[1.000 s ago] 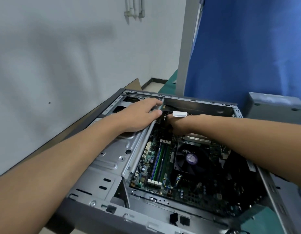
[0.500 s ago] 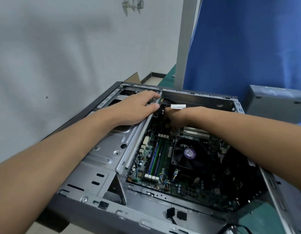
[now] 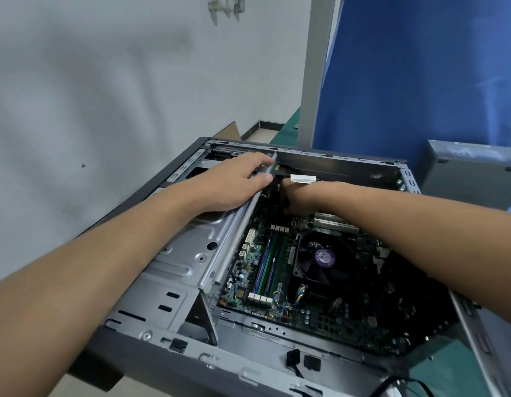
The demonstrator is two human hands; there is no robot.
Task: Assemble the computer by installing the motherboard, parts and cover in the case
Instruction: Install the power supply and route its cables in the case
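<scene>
From my feed, both hands crowd the upper centre of the case (image 3: 334,157): left hand (image 3: 231,186) flat on the drive-cage rail (image 3: 234,242), right hand (image 3: 300,199) dipped beside it, fingers hidden. The fan (image 3: 320,259) stands mid-frame; open room lies over the motherboard (image 3: 320,313) at lower right.

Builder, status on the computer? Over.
Left hand flat on metal rail. Right hand at far end of motherboard, grip hidden. Motherboard in open case. Tagged cable near wrist.

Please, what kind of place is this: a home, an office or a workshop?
Most likely a repair or assembly workshop. An open computer case lies on a green bench top, a blue partition stands behind it, and another grey metal box sits at the right.
</scene>
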